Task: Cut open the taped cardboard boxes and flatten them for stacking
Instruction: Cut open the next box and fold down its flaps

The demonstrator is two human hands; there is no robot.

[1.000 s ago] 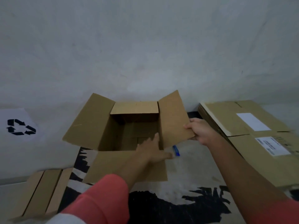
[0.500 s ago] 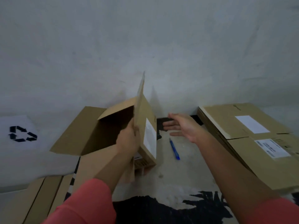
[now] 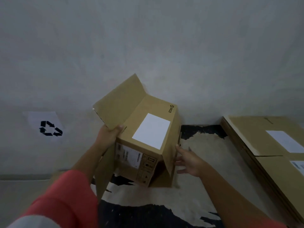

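Cardboard box (image 3: 148, 129), tilted and held at the centre of the view between both hands, in front of a pale grey wall (image 3: 164, 46) and over a cream-and-black patterned mat (image 3: 197, 191). Its upward face bears a blank white label (image 3: 151, 130) and a small printed logo at the far right corner; the near face carries a shipping label and a column of handling symbols. One open flap (image 3: 120, 102) stands up at the far left, another hangs down on the left beside the forearm, and a third on the right reaches down to the mat. The left hand (image 3: 108, 135), emerging from a coral sleeve (image 3: 65, 203), grips the box at the fold of the raised flap, fingers curled beneath and thumb on top. The right hand (image 3: 189, 163) holds nothing: its fingers are straight and spread, the index fingertip at the edge of the right flap; whether it presses cannot be told. A stack of flattened boxes (image 3: 256, 142) lies at the right, well apart from the held box. A sheet with a recycling symbol (image 3: 49, 127) hangs on the wall at the left.
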